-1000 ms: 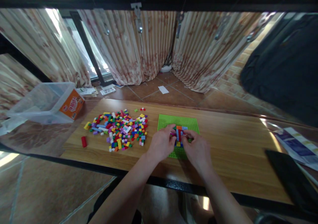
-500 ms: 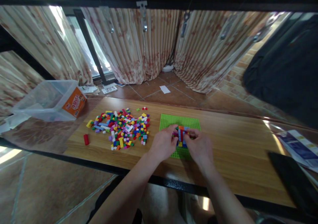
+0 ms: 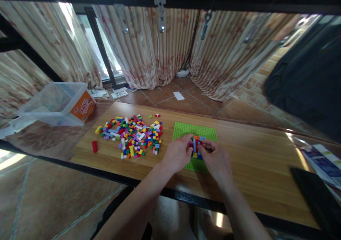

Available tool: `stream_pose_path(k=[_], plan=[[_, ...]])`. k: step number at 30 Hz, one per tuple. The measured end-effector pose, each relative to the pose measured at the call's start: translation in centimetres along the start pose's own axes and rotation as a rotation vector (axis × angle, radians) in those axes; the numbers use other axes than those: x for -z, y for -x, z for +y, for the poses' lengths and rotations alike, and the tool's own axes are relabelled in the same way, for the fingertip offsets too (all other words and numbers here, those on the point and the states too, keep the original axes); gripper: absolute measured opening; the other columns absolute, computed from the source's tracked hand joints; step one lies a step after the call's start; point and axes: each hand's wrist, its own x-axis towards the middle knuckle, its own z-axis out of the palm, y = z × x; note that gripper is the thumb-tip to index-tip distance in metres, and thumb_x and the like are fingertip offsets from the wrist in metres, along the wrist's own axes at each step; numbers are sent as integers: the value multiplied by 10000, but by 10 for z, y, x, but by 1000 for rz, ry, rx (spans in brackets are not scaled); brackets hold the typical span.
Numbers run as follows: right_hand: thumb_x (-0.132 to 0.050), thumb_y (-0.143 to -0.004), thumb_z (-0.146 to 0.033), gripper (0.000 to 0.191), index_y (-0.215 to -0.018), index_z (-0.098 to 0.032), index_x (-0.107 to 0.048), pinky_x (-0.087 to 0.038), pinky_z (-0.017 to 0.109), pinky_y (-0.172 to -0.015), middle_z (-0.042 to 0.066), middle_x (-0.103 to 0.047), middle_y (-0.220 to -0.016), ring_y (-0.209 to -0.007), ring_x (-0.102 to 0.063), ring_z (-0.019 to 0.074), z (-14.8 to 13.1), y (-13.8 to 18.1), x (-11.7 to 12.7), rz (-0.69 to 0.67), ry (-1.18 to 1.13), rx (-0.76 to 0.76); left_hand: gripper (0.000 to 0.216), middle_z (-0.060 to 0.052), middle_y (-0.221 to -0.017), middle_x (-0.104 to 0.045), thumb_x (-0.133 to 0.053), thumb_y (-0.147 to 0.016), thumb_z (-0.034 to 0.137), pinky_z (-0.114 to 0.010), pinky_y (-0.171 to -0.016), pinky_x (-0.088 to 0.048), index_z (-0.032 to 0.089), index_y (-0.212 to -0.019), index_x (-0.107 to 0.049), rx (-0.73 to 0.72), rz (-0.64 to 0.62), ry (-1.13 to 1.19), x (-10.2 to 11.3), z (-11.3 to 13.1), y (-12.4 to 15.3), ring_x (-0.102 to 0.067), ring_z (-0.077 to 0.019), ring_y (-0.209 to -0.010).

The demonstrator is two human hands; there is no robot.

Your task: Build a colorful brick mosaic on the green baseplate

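Note:
Both hands are over a green studded baseplate (image 3: 195,127) on the wooden table. Between them is a small multicoloured brick build (image 3: 196,146) with blue, red, orange and yellow pieces. My left hand (image 3: 178,150) grips the build's left side, its thumb and fingers closed. From the right, my right hand (image 3: 216,158) closes thumb and fingers on the build's other side. The hands partly cover the build, and whether it is pressed onto the baseplate I cannot tell.
A spread pile of loose coloured bricks (image 3: 135,135) covers the table's left half. Apart from it lies a red brick (image 3: 94,146). Beyond the table's left end stands a clear plastic box (image 3: 53,105) with an orange label. A black flat object (image 3: 306,190) is at the right end.
The whole view has shifted slightly, so things appear a little further right. Both hands keep their hold on the build, with hardly any movement of their own.

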Motion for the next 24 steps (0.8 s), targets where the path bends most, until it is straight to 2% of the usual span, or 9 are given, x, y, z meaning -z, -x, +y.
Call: stream_pose_path(k=[7,14,20,24], plan=[[-591,-783,-359,321,-1020,-185,-720,-496,348,-680,86,-765,-859,-729,-702,232,-4,-3,2,-26,13,-57,434,-90,-1115,-712,-539,-844,116,-418,-953,-529,179,-1274,-537,-17,-4,-11,-1,2,1,-669,-234,-1022],[-581,-765,-328,335,-1040,-176,-696,-480,338,-661,72,-759,-812,-703,-696,228,-6,-6,1,3,3,-106,430,-101,-1167,-696,-542,-859,151,-436,-970,-524,184,-1288,-534,-22,-4,-26,0,2,2,-661,-245,-1054],[-585,-769,-351,342,-1035,-167,-697,-479,345,-666,78,-757,-809,-718,-696,239,-7,-8,-3,37,49,-96,442,-108,-1196,-685,-546,-857,149,-440,-977,-521,179,-1297,-529,-21,-5,-45,-1,2,2,-649,-254,-1077],[-596,-773,-405,355,-1016,-173,-710,-489,337,-654,81,-758,-814,-710,-697,235,-3,-9,-5,2,-16,-97,440,-105,-1207,-677,-534,-864,154,-434,-995,-507,172,-1303,-521,-15,-16,-56,0,4,3,-635,-252,-1102]])
